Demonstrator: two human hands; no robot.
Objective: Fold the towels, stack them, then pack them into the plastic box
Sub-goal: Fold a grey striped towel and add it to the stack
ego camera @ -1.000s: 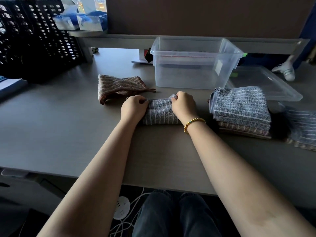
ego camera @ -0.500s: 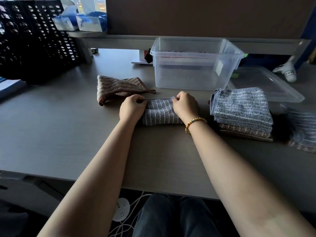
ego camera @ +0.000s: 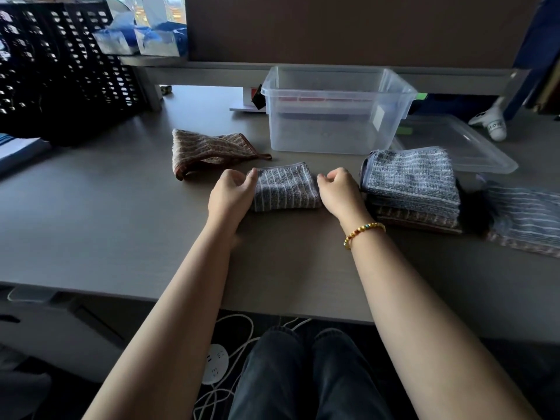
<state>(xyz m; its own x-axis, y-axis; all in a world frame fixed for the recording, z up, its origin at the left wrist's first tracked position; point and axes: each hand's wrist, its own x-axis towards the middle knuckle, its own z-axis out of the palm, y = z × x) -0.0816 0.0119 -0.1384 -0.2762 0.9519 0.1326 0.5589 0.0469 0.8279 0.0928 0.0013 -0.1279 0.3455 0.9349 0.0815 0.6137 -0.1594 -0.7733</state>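
Between the loosely curled left hand (ego camera: 231,194) and right hand (ego camera: 339,190) lies the folded towel (ego camera: 285,187), ungripped.

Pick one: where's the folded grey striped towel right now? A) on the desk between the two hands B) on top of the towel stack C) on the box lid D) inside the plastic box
A: the folded grey striped towel lies flat on the desk, with the left hand and right hand at its sides; the plastic box holds no towel.
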